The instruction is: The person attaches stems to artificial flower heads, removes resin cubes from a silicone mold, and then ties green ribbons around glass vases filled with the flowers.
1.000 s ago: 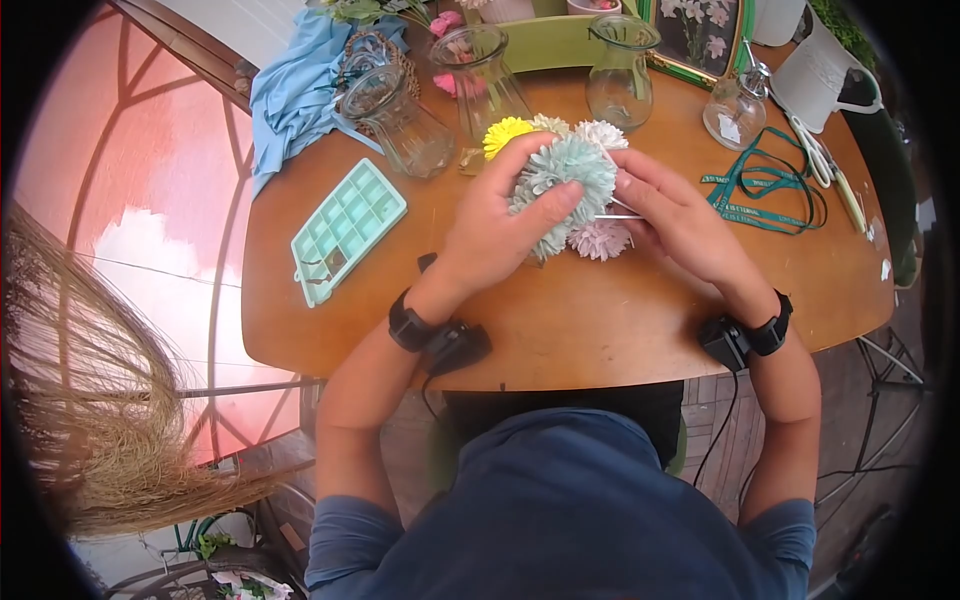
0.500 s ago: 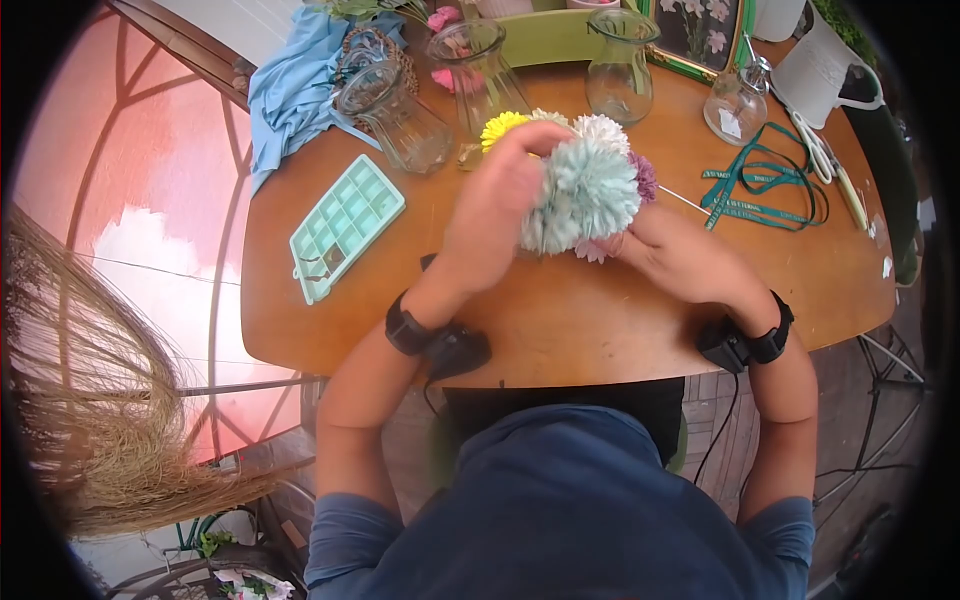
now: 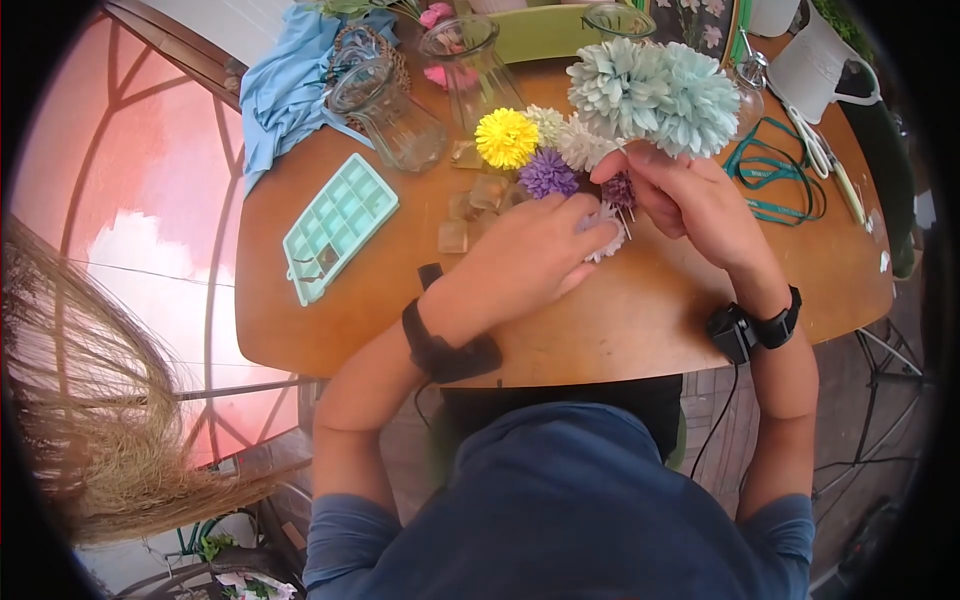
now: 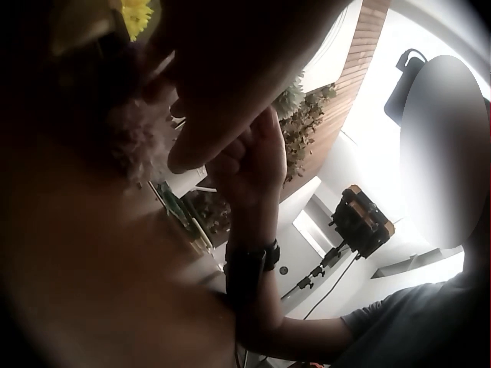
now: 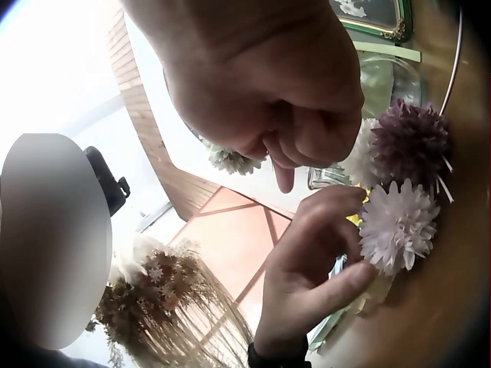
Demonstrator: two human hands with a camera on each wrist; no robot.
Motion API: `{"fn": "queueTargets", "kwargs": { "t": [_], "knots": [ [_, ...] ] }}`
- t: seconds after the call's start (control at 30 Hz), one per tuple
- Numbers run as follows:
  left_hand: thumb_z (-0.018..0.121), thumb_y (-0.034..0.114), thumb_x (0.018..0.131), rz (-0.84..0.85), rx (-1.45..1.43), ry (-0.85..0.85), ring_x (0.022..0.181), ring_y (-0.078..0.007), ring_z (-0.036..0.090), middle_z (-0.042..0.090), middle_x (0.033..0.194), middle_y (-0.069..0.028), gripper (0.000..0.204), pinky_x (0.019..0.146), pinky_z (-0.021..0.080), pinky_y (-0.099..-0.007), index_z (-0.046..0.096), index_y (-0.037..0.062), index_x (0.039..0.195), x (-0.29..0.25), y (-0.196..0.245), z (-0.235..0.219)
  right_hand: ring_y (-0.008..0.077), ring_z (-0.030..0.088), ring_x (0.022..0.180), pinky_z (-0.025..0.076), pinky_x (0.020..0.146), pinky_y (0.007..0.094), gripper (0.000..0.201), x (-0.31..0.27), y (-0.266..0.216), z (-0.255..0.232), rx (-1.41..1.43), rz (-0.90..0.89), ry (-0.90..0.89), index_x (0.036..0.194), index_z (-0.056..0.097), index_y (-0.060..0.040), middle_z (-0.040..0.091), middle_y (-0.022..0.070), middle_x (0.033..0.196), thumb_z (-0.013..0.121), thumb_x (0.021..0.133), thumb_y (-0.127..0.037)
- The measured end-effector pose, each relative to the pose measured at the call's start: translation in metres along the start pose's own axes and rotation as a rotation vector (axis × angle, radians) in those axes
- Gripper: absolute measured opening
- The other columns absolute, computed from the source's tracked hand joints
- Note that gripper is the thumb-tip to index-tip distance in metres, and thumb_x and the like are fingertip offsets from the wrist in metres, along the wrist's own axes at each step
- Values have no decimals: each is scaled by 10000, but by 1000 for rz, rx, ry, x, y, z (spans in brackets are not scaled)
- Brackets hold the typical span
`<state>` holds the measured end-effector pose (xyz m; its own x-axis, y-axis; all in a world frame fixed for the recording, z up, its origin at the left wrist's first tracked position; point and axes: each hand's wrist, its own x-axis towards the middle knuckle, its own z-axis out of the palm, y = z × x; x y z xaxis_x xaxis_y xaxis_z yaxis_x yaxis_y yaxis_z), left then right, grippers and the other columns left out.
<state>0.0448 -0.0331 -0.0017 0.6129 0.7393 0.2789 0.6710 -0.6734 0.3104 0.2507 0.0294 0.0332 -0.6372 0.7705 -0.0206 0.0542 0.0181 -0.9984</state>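
My right hand [image 3: 690, 205] grips two pale blue artificial flowers [image 3: 655, 95] by their stems, with the heads raised above the fingers. In the right wrist view its fingers are curled in tightly. My left hand [image 3: 525, 255] reaches low over the table to a pale lilac flower [image 5: 399, 226], thumb and fingertips right at its petals but not closed round it. Beside that flower lie a dark mauve flower [image 5: 414, 142], a purple flower [image 3: 548, 174], a white flower [image 3: 585, 143] and a yellow flower [image 3: 507, 138]. Thin white stems stick out near the mauve head.
Left of the flowers are small clear cubes [image 3: 453, 236] and a mint ice cube tray [image 3: 342, 225]. Glass vases [image 3: 395, 125] and a blue cloth [image 3: 295, 85] stand behind. Green ribbon [image 3: 775, 180], scissors [image 3: 815, 145] and a white pitcher [image 3: 815, 75] are at the right.
Both hands were around the pale blue flowers. The right hand has lifted them up and to the right. The left hand has let go and moved down to the lilac flower.
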Motion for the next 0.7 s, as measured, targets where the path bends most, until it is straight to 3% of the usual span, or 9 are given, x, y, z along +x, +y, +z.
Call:
{"fn": "queueTargets", "kwargs": {
  "t": [0.07,0.17,0.27,0.37,0.7],
  "knots": [
    [696,118,812,-55,14,-102,1056,-318,590,585,1135,-117,372,900,487,-402,600,107,1171,-2,-2,3,30,227,484,189,449,233,374,0,1,1,29,-2,11,1110,632,25,288,-86,564,434,1038,-284],
    [670,120,878,-84,-180,166,1002,-265,628,623,1115,-104,339,828,522,-366,569,66,1197,-4,-11,4,27,224,486,183,449,231,336,-2,2,0,128,-7,31,1138,625,31,286,-91,571,466,1028,-244],
    [667,140,923,-440,-1078,292,870,-158,646,635,1046,-75,290,683,543,-290,570,39,1178,2,-18,-9,24,223,487,175,448,227,316,-3,1,-1,249,-21,43,1167,618,31,283,-100,577,491,1022,-220],
    [639,172,966,-462,-1330,433,841,-99,626,638,1045,-56,295,629,541,-249,544,1,1188,5,-23,-18,22,223,486,169,447,223,317,-3,3,-2,231,-35,25,1182,616,23,280,-106,579,500,1023,-225],
    [601,214,990,-480,-1511,409,851,-145,649,650,1020,-73,279,674,567,-294,544,12,1173,3,-32,-17,20,216,467,171,439,226,298,-4,3,-1,193,18,-43,1154,623,5,279,-106,565,489,1034,-233]
  ]
}}
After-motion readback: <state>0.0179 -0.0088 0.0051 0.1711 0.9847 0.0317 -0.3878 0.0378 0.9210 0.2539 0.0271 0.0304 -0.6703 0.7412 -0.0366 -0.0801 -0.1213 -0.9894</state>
